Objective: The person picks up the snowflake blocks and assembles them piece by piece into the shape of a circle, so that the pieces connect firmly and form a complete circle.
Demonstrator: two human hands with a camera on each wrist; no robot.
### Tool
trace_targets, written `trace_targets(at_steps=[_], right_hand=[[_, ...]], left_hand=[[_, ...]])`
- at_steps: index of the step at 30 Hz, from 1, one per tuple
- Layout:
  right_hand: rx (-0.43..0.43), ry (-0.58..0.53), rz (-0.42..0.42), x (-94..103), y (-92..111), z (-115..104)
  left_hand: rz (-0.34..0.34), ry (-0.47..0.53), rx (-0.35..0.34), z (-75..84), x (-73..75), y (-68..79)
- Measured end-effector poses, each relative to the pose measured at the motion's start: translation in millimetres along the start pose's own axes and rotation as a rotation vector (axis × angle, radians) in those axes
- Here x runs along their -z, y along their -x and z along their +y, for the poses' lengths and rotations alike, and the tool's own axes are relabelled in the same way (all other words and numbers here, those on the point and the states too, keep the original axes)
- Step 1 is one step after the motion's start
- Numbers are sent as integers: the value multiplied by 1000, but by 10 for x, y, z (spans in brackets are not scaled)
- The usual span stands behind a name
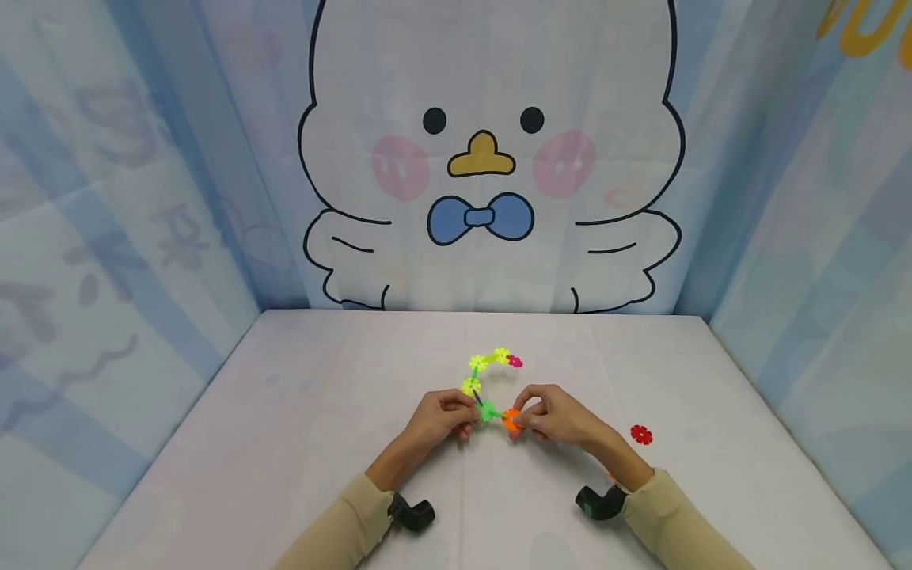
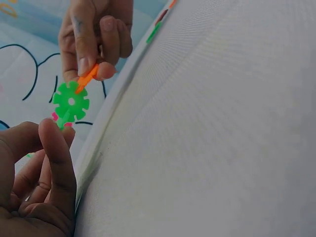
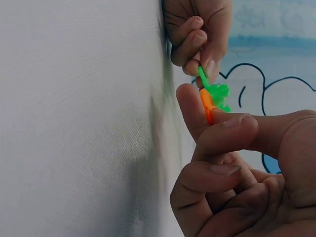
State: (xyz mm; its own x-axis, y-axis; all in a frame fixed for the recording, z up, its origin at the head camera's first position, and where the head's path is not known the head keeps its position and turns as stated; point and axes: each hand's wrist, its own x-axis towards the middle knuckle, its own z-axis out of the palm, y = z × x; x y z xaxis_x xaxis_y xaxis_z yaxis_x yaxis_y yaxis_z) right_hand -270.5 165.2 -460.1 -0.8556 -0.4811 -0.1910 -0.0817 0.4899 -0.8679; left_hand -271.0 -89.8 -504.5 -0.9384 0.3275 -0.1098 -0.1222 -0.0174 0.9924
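Yellow lettering (image 1: 858, 49) is cut off at far right; faint characters (image 1: 181, 237) at left cannot be read. The white worktop (image 1: 285, 443) is enclosed by printed curtains (image 1: 492, 63). Near its middle, a green piece (image 1: 488, 411) of a disc chain (image 1: 471, 386) is pinched by the left hand's (image 1: 443, 416) fingers, an orange disc (image 1: 511, 419) by the right hand's (image 1: 559, 416). Pieces (image 1: 610, 476) by the right forearm are mostly hidden.

Wide table (image 1: 285, 459) lies open left of left hand (image 1: 443, 416); free lane also between forearms, narrowed by black wrist mounts (image 1: 415, 515) jutting inward. Joined green flower (image 1: 488, 411) and orange flower (image 1: 511, 419) bridge gap between hands. Yellow flowers (image 1: 478, 363) and pink flower (image 1: 514, 361) curve beyond; way in from right. Red flower (image 1: 641, 435) obstructs right of right hand (image 1: 559, 413). Curtain (image 1: 484, 273) closes far edge.
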Motion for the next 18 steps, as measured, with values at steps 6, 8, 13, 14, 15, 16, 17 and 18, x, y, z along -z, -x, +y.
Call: trace_targets(at_steps=[6,8,13,14,15,16,17,18], right_hand=[[37,14,21,-8,0,3],[52,34,43,-7,2,2],[71,89,94,1,15,-11],[72,91,97,1,16,-12],[76,90,98,2,17,-16],[79,86,98,3,18,-15],[80,81,98,5,18,-12],[77,75,99,5,17,-9]], left_hand=[[11,2,-14,-2,1,5],[15,7,-19,-4,-1,1],[21,21,-20,-11,0,-3],[21,26,-18,-10,-1,-1],[22,27,-18,-10,0,1],[21,25,-18,-9,-1,3],[20,23,-19,-7,-1,3],[21,21,-18,-7,-4,2]])
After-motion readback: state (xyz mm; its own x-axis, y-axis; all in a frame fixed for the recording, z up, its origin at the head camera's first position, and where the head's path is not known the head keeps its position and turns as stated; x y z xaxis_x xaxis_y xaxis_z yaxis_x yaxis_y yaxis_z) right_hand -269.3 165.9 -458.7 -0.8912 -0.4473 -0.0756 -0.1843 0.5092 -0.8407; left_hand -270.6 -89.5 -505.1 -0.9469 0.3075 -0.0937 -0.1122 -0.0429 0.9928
